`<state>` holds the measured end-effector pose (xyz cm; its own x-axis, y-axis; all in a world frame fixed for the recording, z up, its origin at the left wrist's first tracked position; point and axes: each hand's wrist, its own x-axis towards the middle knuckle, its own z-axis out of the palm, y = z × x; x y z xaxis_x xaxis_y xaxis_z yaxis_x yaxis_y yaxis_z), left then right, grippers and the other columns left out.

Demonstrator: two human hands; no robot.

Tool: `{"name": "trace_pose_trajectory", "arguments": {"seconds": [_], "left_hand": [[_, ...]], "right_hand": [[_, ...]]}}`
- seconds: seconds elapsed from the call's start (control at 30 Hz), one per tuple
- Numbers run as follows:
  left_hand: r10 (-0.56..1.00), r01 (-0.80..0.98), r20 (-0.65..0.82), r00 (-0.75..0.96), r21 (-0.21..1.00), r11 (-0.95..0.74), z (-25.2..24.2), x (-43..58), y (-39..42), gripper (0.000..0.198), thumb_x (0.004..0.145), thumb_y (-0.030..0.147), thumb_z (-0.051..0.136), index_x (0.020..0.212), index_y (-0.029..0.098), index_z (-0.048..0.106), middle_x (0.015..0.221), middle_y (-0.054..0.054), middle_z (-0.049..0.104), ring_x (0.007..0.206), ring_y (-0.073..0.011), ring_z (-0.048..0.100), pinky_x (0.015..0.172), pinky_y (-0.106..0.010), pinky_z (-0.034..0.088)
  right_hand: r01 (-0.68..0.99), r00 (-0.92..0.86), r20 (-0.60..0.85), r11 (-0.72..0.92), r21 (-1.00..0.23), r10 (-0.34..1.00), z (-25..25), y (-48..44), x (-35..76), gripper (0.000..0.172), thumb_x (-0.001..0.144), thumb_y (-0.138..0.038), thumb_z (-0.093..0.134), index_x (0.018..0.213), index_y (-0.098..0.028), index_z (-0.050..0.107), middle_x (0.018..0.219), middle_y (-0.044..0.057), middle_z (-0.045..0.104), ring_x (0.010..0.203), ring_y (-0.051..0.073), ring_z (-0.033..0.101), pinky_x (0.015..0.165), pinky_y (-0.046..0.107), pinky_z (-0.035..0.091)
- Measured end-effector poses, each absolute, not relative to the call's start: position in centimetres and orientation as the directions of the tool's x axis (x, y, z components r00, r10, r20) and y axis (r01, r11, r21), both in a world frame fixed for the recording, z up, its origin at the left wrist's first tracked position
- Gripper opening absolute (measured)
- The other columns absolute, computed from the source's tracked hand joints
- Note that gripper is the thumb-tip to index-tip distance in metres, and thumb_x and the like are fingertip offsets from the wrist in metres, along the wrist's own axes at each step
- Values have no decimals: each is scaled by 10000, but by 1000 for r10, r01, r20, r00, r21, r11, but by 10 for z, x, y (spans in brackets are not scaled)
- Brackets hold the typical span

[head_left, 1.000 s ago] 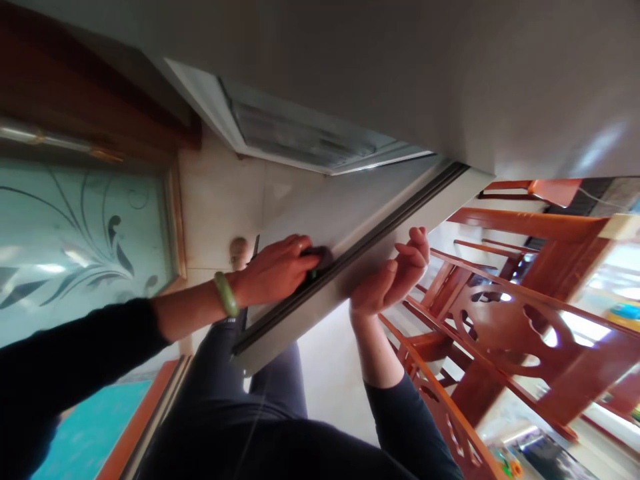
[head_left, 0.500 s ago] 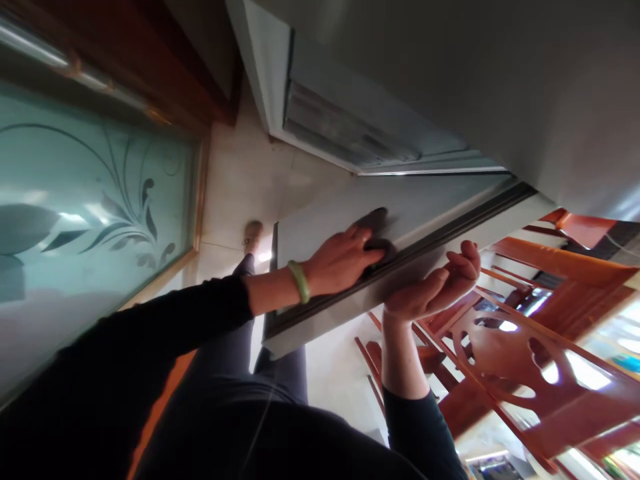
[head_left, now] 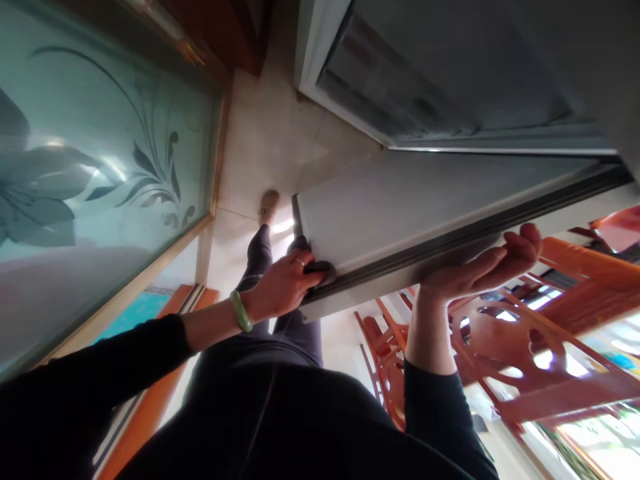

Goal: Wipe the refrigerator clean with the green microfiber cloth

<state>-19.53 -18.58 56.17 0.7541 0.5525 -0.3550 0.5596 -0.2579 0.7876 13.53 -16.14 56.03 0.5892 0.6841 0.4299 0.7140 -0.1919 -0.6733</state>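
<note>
My left hand [head_left: 285, 283], with a ring and a pale green bangle at the wrist, is closed on a dark cloth [head_left: 324, 272]. It presses the cloth to the lower corner of an open refrigerator door [head_left: 400, 207], by the dark gasket [head_left: 425, 250] along its edge. The door's inner face is pale and flat. My right hand [head_left: 480, 263] rests against the outer side of this door, palm up with loosely curled fingers apart, gripping nothing.
The refrigerator cabinet [head_left: 390, 80] stands open beyond the door. At left is a frosted glass panel [head_left: 125, 220] with a leaf pattern. Reddish wooden chairs [head_left: 505, 340] stand close at right. My foot [head_left: 269, 203] is on the tiled floor [head_left: 280, 133].
My left hand has slid the dark cloth along the door edge toward its lower corner. My right hand stays against the outer side. The view has shifted slightly.
</note>
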Motion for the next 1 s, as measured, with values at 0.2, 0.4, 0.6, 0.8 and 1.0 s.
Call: {"name": "trace_pose_trajectory", "arguments": {"seconds": [0.2, 0.4, 0.6, 0.8, 1.0], "left_hand": [[575, 562, -342, 743, 785, -260, 556, -221, -194, 434, 895, 43, 573, 1204, 258, 790, 1156, -109, 660, 1081, -272, 626, 955, -422, 610], [562, 556, -332, 758, 779, -290, 540, -242, -180, 339, 924, 59, 521, 1045, 214, 797, 1128, -117, 682, 1096, -261, 652, 946, -399, 628], [622, 569, -357, 697, 804, -176, 535, -250, -166, 360, 936, 123, 477, 1119, 211, 775, 1204, -122, 656, 1147, -262, 645, 1023, -428, 609], [754, 464, -287, 590, 885, -27, 549, -227, -141, 202, 984, 242, 490, 901, 185, 665, 1100, -104, 638, 1008, -216, 640, 939, -386, 575], [714, 400, -194, 672, 907, -130, 565, -164, -126, 249, 942, 415, 719, 1053, 194, 681, 1207, -116, 640, 1121, -255, 638, 1031, -408, 540]], "right_hand": [[704, 590, 422, -181, -687, 688, 557, -161, 144, 364, 949, 46, 352, 982, -200, 619, 1237, 77, 667, 1307, 199, 637, 1262, 471, 425], [697, 624, 416, -231, -679, 661, 560, -154, 138, 341, 928, 88, 408, 966, -165, 633, 1234, 85, 682, 1306, 187, 656, 1272, 478, 404], [704, 641, 458, -234, -670, 617, 563, -136, 121, 240, 969, -36, 433, 974, -151, 643, 1220, 66, 678, 1337, 181, 663, 1288, 519, 352], [785, 503, 527, -107, -610, 685, 556, -137, 132, 151, 974, -84, 529, 1026, -137, 660, 1166, 72, 688, 1254, 190, 675, 1257, 518, 411], [764, 513, 518, -89, -639, 685, 550, -135, 134, 245, 1005, -63, 394, 1043, -122, 628, 1140, 86, 648, 1294, 228, 681, 1226, 569, 424]]}}
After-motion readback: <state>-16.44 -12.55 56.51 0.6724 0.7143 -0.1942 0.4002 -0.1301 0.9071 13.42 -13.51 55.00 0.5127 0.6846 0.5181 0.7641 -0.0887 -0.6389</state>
